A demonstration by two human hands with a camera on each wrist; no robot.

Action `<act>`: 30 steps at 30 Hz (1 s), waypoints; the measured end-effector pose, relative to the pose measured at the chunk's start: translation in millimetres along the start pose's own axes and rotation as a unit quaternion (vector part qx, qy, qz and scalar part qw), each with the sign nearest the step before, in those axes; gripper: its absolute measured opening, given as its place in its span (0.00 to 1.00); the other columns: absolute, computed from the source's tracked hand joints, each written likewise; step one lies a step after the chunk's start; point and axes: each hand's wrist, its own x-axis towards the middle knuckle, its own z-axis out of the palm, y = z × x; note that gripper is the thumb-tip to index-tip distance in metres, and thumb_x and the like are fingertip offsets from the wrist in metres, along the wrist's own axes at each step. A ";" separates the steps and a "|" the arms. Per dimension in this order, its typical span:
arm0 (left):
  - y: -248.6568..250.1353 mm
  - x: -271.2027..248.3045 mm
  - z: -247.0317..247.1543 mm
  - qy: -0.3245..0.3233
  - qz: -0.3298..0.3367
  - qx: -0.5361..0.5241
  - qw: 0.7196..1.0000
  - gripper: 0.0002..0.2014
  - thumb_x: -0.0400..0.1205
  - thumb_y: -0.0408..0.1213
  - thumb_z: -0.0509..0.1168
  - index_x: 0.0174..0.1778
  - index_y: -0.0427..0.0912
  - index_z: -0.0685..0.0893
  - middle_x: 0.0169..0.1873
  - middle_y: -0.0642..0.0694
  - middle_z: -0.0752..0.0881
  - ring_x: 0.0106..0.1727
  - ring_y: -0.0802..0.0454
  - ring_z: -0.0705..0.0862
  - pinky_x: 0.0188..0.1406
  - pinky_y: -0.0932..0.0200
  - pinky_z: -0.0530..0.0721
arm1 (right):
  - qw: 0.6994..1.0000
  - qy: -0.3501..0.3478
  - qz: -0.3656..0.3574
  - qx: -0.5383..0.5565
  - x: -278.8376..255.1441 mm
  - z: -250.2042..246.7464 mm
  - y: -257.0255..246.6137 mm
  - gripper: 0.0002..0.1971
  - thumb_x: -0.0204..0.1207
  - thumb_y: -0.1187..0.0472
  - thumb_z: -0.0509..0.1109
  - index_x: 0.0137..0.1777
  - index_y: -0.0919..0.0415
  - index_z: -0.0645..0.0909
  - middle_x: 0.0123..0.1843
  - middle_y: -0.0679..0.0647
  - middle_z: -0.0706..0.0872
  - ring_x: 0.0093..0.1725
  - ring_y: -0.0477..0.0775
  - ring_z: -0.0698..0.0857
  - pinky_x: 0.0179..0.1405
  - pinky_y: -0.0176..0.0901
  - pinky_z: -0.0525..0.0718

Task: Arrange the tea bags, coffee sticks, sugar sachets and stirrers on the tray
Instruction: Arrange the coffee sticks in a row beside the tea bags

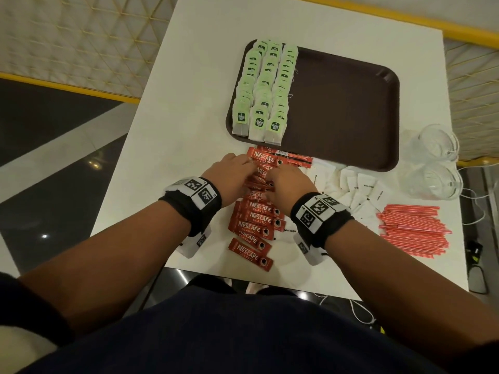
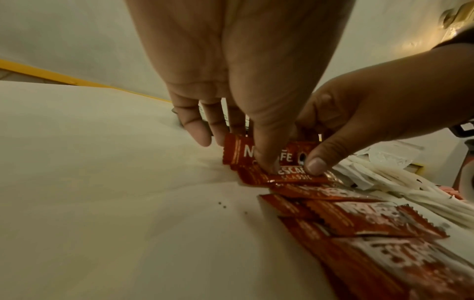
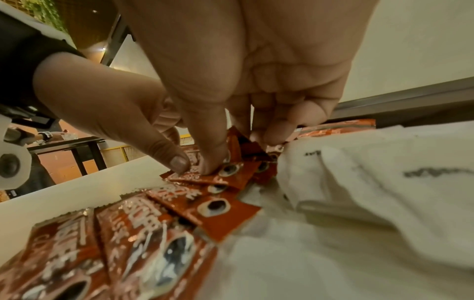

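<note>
A dark brown tray [image 1: 337, 103] lies on the white table [image 1: 189, 103]. Green-tagged tea bags [image 1: 264, 87] fill its left part in three overlapping columns. Just in front of the tray, red coffee sticks [image 1: 256, 220] lie in a loose overlapping row on the table. Both hands meet at the far end of that row. My left hand [image 1: 237, 168] pinches a coffee stick [image 2: 282, 156] between thumb and fingers. My right hand [image 1: 286, 179] pinches the sticks [image 3: 231, 172] from the other end, thumb on top. White sugar sachets [image 1: 359, 193] and red stirrers [image 1: 413, 228] lie to the right.
Two clear glass cups [image 1: 434, 163] stand right of the tray, near the table's right edge. The right two thirds of the tray hold nothing. A yellow rail [image 1: 67, 87] and netting run beyond the table. Cables hang at the table's front right.
</note>
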 end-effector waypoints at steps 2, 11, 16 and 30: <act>0.5 0.0 0.2 0.003 0.004 0.011 1.000 0.21 0.82 0.43 0.68 0.71 0.46 0.76 0.68 0.45 0.76 0.67 0.44 0.73 0.61 0.48 0.77 | 1.000 -0.001 0.003 -0.006 2.5 0.7 -1.9 0.15 0.78 0.50 0.71 0.61 0.56 0.82 0.58 0.55 0.82 0.61 0.58 0.78 0.62 0.55 0.81; -3.0 5.3 -4.4 0.014 0.010 0.039 0.999 0.17 0.86 0.44 0.60 0.70 0.44 0.74 0.67 0.44 0.77 0.66 0.43 0.75 0.60 0.46 0.76 | 0.999 0.032 -0.017 -0.022 6.8 -8.1 -3.0 0.12 0.81 0.52 0.67 0.60 0.54 0.84 0.56 0.54 0.85 0.58 0.58 0.82 0.60 0.56 0.83; -15.6 11.3 -33.3 0.019 0.023 -0.092 0.995 0.14 0.84 0.47 0.63 0.64 0.47 0.79 0.57 0.47 0.84 0.57 0.46 0.82 0.57 0.46 0.81 | 0.997 0.050 -0.022 0.056 9.4 -36.4 -0.4 0.10 0.81 0.54 0.66 0.56 0.53 0.86 0.50 0.52 0.86 0.50 0.56 0.82 0.53 0.51 0.82; -12.8 52.2 -92.6 0.002 0.027 -0.710 0.704 0.20 0.81 0.44 0.68 0.69 0.49 0.77 0.65 0.49 0.85 0.67 0.50 0.83 0.64 0.52 0.83 | 0.804 -0.031 -0.036 0.593 29.3 -100.2 20.0 0.04 0.81 0.66 0.68 0.51 0.65 0.84 0.36 0.53 0.88 0.35 0.49 0.86 0.40 0.42 0.85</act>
